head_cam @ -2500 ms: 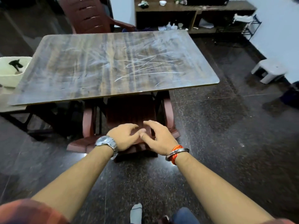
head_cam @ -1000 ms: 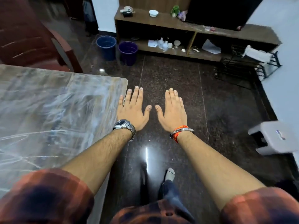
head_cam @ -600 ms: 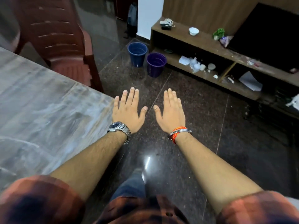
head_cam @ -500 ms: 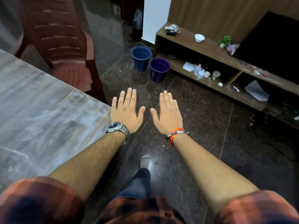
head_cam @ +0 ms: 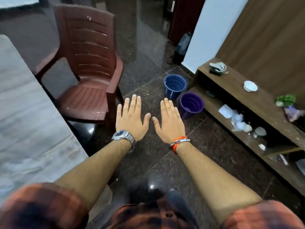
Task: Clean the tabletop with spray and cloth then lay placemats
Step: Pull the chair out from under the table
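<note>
Both hands, left hand [head_cam: 131, 119] and right hand [head_cam: 170, 122], outstretched flat, palms down.

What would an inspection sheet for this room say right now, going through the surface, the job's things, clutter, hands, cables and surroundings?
Surface: tabletop at left, streaked with whitish smears.
Job's things: spray, cloth, placemats: nothing seen.
Clutter: white bowl and small plant on the shelf unit; pale scraps on its lower shelf.
Hands: left hand and right hand flat, fingers straight, holding nothing, over the floor.
Cables: pale bundle on the shelf top, possibly a cord; cannot tell.
Surroundings: plastic chair beside the table; blue bucket and purple bucket side by side by the shelf unit.
</note>
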`<state>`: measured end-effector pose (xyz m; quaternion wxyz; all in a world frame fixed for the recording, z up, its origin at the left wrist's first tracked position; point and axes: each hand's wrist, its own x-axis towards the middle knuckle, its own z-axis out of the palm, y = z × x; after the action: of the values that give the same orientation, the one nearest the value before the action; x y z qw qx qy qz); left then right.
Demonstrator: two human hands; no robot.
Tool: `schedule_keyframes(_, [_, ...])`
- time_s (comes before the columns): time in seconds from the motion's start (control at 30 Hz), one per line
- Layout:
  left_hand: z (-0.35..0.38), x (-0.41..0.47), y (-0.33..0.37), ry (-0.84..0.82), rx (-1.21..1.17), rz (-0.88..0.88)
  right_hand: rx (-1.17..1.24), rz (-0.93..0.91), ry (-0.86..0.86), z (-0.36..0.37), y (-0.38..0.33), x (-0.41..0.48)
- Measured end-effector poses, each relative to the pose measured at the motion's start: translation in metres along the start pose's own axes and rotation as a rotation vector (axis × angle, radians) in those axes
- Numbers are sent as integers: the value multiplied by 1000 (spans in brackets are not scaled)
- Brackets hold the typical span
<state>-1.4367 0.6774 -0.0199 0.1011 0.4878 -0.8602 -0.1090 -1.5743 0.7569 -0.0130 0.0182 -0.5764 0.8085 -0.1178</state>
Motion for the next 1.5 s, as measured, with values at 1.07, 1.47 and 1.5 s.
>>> schedule_keyframes(1.07, [-10,645,-107,235,-150,-1020,-21,-1114,-339,59,-40,800])
schedule_keyframes(1.47, [-23,806,-196,185,-479,-1530,-581,-2010,-368,120,-238,1020])
schedule_keyframes(1.5, [-24,823,-199,192,-523,-1604,-619,-2115,-333,128,-253,1027])
